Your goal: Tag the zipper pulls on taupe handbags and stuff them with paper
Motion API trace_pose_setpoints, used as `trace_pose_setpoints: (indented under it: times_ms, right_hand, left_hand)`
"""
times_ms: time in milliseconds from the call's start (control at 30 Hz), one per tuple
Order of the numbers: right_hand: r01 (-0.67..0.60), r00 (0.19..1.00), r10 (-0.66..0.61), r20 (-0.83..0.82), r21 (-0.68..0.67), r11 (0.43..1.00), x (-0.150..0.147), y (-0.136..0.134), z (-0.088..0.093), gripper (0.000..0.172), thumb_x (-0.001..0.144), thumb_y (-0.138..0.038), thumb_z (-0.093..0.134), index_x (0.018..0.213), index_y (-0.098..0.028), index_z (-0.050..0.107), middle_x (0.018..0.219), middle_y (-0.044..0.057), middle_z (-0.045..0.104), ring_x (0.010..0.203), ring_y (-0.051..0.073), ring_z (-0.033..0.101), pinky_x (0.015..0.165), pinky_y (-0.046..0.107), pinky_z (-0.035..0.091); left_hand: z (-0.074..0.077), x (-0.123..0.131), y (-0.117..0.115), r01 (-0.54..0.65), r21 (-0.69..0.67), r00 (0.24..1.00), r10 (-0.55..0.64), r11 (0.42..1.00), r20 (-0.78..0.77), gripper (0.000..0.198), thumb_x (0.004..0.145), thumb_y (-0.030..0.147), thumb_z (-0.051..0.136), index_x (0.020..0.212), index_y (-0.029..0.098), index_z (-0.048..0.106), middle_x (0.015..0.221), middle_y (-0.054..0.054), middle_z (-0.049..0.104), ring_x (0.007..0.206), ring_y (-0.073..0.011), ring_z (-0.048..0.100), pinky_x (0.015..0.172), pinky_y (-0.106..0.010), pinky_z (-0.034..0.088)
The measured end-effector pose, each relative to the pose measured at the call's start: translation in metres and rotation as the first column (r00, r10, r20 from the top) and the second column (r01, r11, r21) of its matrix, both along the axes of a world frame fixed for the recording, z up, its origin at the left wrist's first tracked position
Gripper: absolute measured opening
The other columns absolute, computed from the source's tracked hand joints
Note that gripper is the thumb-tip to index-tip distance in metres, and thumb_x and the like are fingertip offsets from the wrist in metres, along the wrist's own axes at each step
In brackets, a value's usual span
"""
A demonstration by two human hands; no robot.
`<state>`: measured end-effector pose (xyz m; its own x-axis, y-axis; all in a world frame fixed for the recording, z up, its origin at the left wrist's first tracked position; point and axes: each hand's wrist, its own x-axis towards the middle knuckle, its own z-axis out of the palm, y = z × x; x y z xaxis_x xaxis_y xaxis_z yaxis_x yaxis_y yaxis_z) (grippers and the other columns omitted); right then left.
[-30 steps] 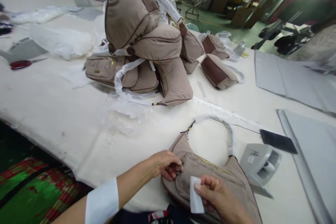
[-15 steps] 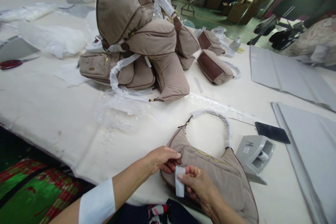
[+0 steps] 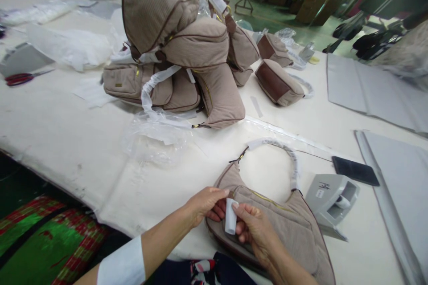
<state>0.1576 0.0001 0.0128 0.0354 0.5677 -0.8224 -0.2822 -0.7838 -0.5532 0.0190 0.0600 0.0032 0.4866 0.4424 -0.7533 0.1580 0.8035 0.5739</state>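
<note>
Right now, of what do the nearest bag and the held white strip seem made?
The nearest bag: probably matt fabric, perhaps corduroy, since faint ribs show. The held white strip: thin, smooth, perhaps paper or foam; its curl suggests flexibility.

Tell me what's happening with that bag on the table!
A person is working on a brown bag with both hands. The right hand pinches a small white strip over the bag's front. The left hand is right beside it, fingers curled; whether they grip anything is hard to see. The bag's handle is wrapped, and more brown bags lie piled beyond it.
</note>
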Motion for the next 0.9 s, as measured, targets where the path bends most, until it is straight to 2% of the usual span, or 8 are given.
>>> trace_pose_setpoints:
  times_ms: [133, 267, 333, 400, 500, 567, 767, 900]
  right_hand:
    - [0.051, 0.999, -0.051, 0.0, -0.036, 0.998, -0.005, 0.004, 0.005, 0.053, 0.047, -0.057, 0.074, 0.068, -0.013, 0.055, 0.055, 0.0, 0.058, 0.039, 0.007, 0.05, 0.033, 0.016, 0.041]
    - [-0.262, 0.943, 0.235, 0.234, 0.091, 0.961, 0.01, 0.011, 0.008, 0.042, 0.073, -0.055, 0.054, 0.071, -0.014, 0.059, 0.064, 0.004, 0.061, 0.042, 0.011, 0.052, 0.037, 0.022, 0.041]
    - [-0.517, 0.772, 0.303, 0.559, 0.275, 0.811, 0.025, 0.02, 0.008, 0.033, 0.082, -0.044, 0.047, 0.075, -0.015, 0.062, 0.069, 0.006, 0.063, 0.055, 0.015, 0.057, 0.051, 0.028, 0.047]
    - [-0.716, 0.592, 0.2, 0.78, 0.396, 0.575, 0.04, 0.034, 0.006, 0.023, 0.083, -0.031, 0.047, 0.086, -0.017, 0.065, 0.084, 0.008, 0.065, 0.079, 0.02, 0.059, 0.073, 0.033, 0.046]
    - [-0.856, 0.505, 0.264, 0.822, 0.438, 0.276, 0.053, 0.056, -0.003, 0.021, 0.084, -0.021, 0.046, 0.093, -0.018, 0.064, 0.094, 0.008, 0.065, 0.09, 0.02, 0.055, 0.083, 0.034, 0.041]
    - [-0.873, 0.485, 0.409, 0.773, 0.453, 0.178, 0.053, 0.066, -0.007, 0.021, 0.086, -0.02, 0.044, 0.084, -0.017, 0.065, 0.081, 0.005, 0.065, 0.079, 0.016, 0.056, 0.078, 0.029, 0.041]
    - [-0.859, 0.492, 0.576, 0.653, 0.471, 0.2, 0.036, 0.058, -0.012, 0.019, 0.083, -0.024, 0.051, 0.071, -0.015, 0.062, 0.068, 0.0, 0.058, 0.068, 0.012, 0.051, 0.065, 0.023, 0.038]
    - [-0.821, 0.567, 0.607, 0.557, 0.445, 0.358, 0.03, 0.053, -0.018, 0.014, 0.078, -0.023, 0.056, 0.071, -0.014, 0.064, 0.071, 0.0, 0.059, 0.069, 0.012, 0.052, 0.063, 0.022, 0.037]
  left_hand:
    - [0.002, 0.0, -0.01, -0.034, 0.107, 0.999, 0.038, 0.994, -0.035, 0.043, 0.064, 0.055, 0.062, 0.075, 0.013, 0.059, 0.059, 0.0, 0.058, 0.053, -0.0106, 0.052, 0.05, -0.022, 0.037]
    - [-0.001, 0.001, -0.01, -0.088, 0.093, 0.988, 0.098, 0.992, -0.117, 0.036, 0.062, 0.047, 0.064, 0.075, 0.015, 0.056, 0.059, 0.001, 0.058, 0.051, -0.0111, 0.054, 0.048, -0.022, 0.04]
    - [-0.003, 0.002, -0.006, -0.081, 0.052, 0.987, 0.087, 0.995, -0.132, 0.036, 0.063, 0.048, 0.063, 0.076, 0.016, 0.055, 0.061, 0.001, 0.06, 0.05, -0.0115, 0.055, 0.048, -0.023, 0.042]
    - [-0.005, 0.003, -0.001, -0.067, 0.038, 0.989, 0.071, 0.997, -0.128, 0.038, 0.062, 0.049, 0.063, 0.078, 0.016, 0.055, 0.065, 0.0, 0.062, 0.048, -0.0111, 0.056, 0.047, -0.023, 0.043]
    - [-0.006, 0.005, 0.005, -0.053, 0.046, 0.987, 0.059, 0.998, -0.15, 0.04, 0.062, 0.051, 0.063, 0.079, 0.016, 0.055, 0.067, -0.001, 0.063, 0.047, -0.0107, 0.056, 0.046, -0.023, 0.042]
    - [-0.006, 0.004, 0.008, -0.041, 0.062, 0.984, 0.051, 0.997, -0.169, 0.04, 0.061, 0.05, 0.064, 0.079, 0.016, 0.055, 0.067, -0.001, 0.062, 0.048, -0.0114, 0.056, 0.046, -0.023, 0.041]
    - [-0.008, -0.013, 0.013, 0.03, 0.253, 0.998, -0.014, 0.967, -0.062, 0.034, 0.06, 0.038, 0.071, 0.078, 0.013, 0.056, 0.056, 0.004, 0.054, 0.05, -0.0078, 0.048, 0.05, -0.02, 0.034]
    - [-0.003, -0.017, 0.007, 0.039, 0.312, 0.999, -0.027, 0.949, -0.043, 0.033, 0.063, 0.033, 0.07, 0.083, 0.015, 0.051, 0.053, 0.008, 0.048, 0.049, -0.0053, 0.038, 0.049, -0.019, 0.026]
